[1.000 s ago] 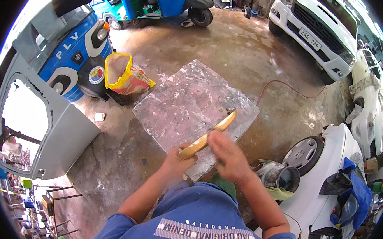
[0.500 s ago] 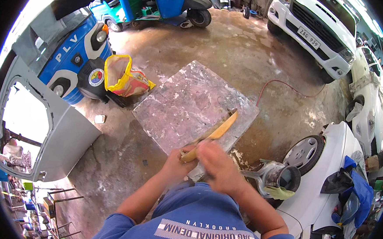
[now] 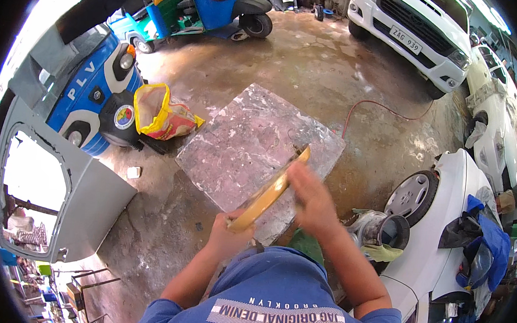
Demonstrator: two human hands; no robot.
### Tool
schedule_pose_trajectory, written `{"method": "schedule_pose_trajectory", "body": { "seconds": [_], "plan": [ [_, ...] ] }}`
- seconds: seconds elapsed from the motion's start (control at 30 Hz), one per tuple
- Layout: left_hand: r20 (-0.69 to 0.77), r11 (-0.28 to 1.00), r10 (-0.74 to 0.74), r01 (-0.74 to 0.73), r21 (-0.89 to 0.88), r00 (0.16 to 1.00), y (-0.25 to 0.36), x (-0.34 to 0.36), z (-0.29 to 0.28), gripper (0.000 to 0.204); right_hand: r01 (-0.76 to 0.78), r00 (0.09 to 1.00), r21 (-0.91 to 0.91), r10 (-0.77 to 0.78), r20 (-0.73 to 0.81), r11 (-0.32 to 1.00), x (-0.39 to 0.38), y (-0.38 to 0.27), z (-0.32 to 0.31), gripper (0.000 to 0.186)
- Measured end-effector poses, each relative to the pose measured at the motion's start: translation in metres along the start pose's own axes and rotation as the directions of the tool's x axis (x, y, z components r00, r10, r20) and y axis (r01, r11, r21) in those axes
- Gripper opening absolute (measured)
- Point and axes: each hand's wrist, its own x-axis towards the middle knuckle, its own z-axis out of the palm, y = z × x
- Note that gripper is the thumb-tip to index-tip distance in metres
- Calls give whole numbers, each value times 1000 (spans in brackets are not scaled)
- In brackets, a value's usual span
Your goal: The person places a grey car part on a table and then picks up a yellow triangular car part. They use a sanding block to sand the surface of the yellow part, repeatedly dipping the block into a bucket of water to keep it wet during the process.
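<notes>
A long, curved yellow strip-shaped part (image 3: 262, 203) with a darker underside slants over the table, its near end close to my body. My left hand (image 3: 230, 234) is closed around that near end. Against the strip's upper right side, close to its far end, lies my right hand (image 3: 310, 191), blurred by motion. Its fingers are pressed together, and whatever may be under them is hidden. Below the strip stands a square tabletop (image 3: 230, 136), pinkish and grey with paint smears. A small dark object (image 3: 298, 147) shows at the strip's far tip.
A yellow and red open bag (image 3: 161, 114) stands left of the table. A grey door panel (image 3: 90, 204) leans farther left. On the right are a white car body (image 3: 432, 231) and a clear round container (image 3: 387, 231). A red hose (image 3: 363, 103) crosses the wet floor.
My right hand has slid away from me along the yellow strip, from near my left hand toward the far end. The strip has tilted steeper, and the whole view has shifted slightly.
</notes>
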Motion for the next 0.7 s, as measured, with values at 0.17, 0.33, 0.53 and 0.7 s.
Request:
{"method": "schedule_pose_trajectory", "body": {
  "seconds": [0.17, 0.33, 0.53, 0.7],
  "plan": [
    [-39, 998, 57, -58, -26, 998, -11, 0, -5, 16, -62, 997, 34, 63, -43, 997, 3, -25, 3, 66],
    [-6, 998, 50, -50, 33, 999, -6, -3, -10, 16, -86, 995, 72, 90, -52, 994, 7, -8, 0, 63],
    [-32, 996, 65, -63, 67, 997, -7, -1, -7, 18, -52, 999, 3, 52, -5, 999, -3, -36, 16, 79],
    [-23, 991, 69, -72, -110, 997, -16, 4, -11, 24, 88, 986, 109, -102, 135, 990, 3, -51, -4, 81]
  ]
}}
